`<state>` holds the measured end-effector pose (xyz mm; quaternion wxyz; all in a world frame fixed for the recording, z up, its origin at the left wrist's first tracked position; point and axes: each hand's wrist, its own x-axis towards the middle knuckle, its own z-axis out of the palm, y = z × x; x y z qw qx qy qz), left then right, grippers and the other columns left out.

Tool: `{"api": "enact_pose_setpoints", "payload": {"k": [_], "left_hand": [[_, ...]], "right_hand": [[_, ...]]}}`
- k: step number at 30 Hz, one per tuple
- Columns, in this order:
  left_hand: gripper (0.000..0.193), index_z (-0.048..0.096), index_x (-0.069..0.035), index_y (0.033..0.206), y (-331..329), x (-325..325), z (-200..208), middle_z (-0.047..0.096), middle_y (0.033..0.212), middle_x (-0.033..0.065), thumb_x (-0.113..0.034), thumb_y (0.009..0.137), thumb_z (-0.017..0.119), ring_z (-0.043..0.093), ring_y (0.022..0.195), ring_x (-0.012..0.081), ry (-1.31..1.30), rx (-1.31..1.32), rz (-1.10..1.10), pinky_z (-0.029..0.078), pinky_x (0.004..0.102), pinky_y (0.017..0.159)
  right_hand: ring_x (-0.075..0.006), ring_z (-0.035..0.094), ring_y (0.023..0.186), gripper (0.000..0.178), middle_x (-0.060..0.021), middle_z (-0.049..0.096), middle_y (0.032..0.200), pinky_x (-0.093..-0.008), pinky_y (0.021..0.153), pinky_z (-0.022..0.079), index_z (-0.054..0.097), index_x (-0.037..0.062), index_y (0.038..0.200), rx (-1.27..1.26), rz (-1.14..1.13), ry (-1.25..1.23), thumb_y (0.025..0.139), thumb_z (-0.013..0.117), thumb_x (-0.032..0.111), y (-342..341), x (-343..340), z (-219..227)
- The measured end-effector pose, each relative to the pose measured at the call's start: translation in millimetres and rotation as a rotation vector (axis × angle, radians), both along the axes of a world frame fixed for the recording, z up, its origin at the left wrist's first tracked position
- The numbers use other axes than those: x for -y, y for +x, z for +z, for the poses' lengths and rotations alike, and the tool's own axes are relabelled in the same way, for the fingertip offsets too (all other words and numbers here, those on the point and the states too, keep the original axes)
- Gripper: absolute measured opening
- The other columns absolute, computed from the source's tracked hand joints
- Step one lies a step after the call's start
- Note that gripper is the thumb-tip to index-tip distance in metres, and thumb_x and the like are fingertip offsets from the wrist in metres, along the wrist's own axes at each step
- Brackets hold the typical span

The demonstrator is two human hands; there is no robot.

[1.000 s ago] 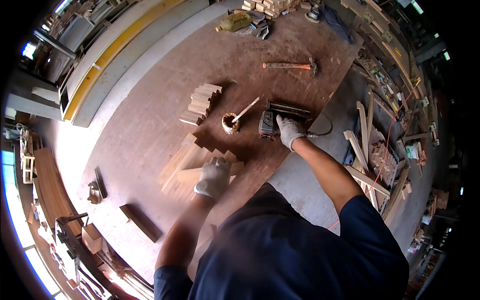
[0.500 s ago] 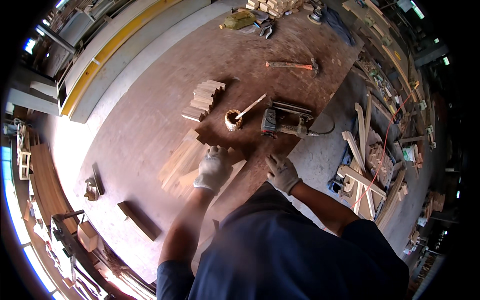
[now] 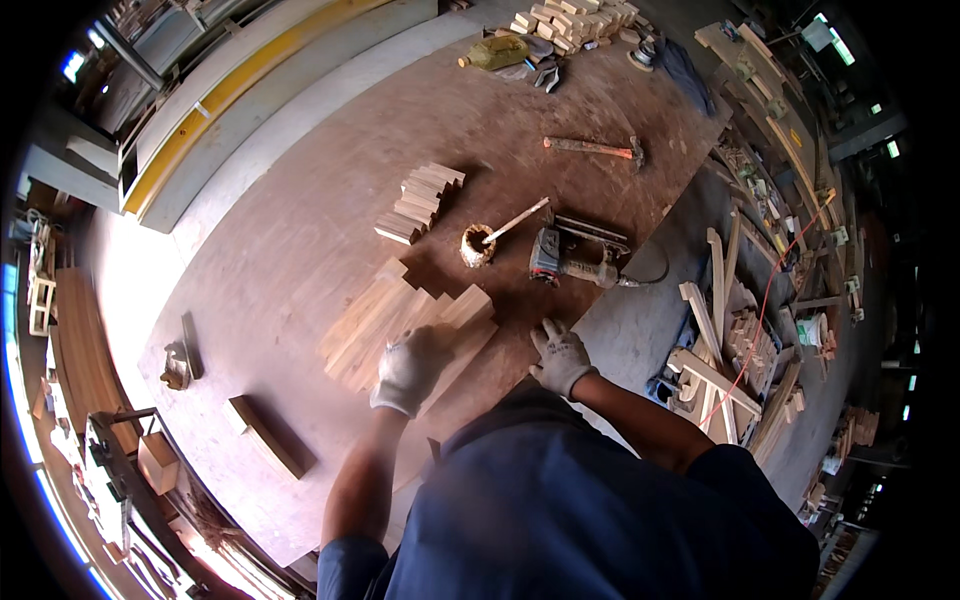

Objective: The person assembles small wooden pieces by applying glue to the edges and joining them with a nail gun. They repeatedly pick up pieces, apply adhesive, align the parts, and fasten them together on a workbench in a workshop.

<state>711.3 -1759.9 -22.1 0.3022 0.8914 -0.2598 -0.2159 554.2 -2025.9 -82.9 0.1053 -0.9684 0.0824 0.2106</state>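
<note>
Several pale wooden strips lie side by side on the brown worktable, their far ends stepped. Over their near right part rests my left hand, in a light work glove. Its fingers are blurred against the wood, and I cannot make out their grip. My right hand, gloved too, lies at the table's near right edge with fingers apart and nothing in it. Beyond the strips stands a crusted glue pot with a stick leaning out. Right of the pot lies a nail gun with a hose attached.
A smaller stack of strips sits farther back. A hammer lies beyond the nail gun. Toward the left are a hand plane and a wooden block. Wood blocks are piled at the far edge; scrap lumber lies right of the table.
My left hand has drawn back toward me from the strips' far ends, uncovering the right-hand ones. My right hand stays near the table edge. The whole view has shifted slightly.
</note>
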Motion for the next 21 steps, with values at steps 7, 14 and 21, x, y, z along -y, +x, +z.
{"api": "enact_pose_setpoints", "payload": {"k": [7, 14, 21], "left_hand": [[0.024, 0.079, -0.003, 0.103, -20.5, -5.2, 11.8, 0.076, 0.087, 0.0083, -0.025, 0.095, 0.077, 0.061, 0.077, 0.0103, -0.484, -0.561, 0.214, 0.053, 0.0331, 0.073], [0.035, 0.078, 0.001, 0.11, -19.5, -9.9, 14.6, 0.07, 0.091, -0.0003, -0.029, 0.094, 0.082, 0.057, 0.082, 0.0078, -0.578, -0.832, 0.242, 0.049, 0.0302, 0.072], [0.04, 0.074, 0.003, 0.115, -14.0, -14.5, 4.5, 0.075, 0.098, 0.0054, -0.032, 0.096, 0.08, 0.067, 0.089, 0.0116, -0.559, -0.885, 0.213, 0.054, 0.0299, 0.083]], "right_hand": [[-0.038, 0.052, 0.134, 0.057, -0.0205, 0.056, 0.14, -0.0465, 0.111, 0.045, 0.062, 0.0052, 0.127, 0.039, 0.025, -0.02, 0.085, 0.077, 0.041, 9.5, 4.6, 0.7], [-0.0395, 0.046, 0.142, 0.068, -0.0229, 0.048, 0.152, -0.0485, 0.113, 0.043, 0.058, 0.0059, 0.14, -0.108, 0.022, -0.019, 0.086, 0.075, 0.044, 11.3, 3.0, 4.9], [-0.0387, 0.05, 0.138, 0.061, -0.0214, 0.055, 0.145, -0.0471, 0.109, 0.047, 0.063, 0.0054, 0.132, 0.023, 0.025, -0.063, 0.085, 0.078, 0.041, 1.8, 1.0, -4.1]]}}
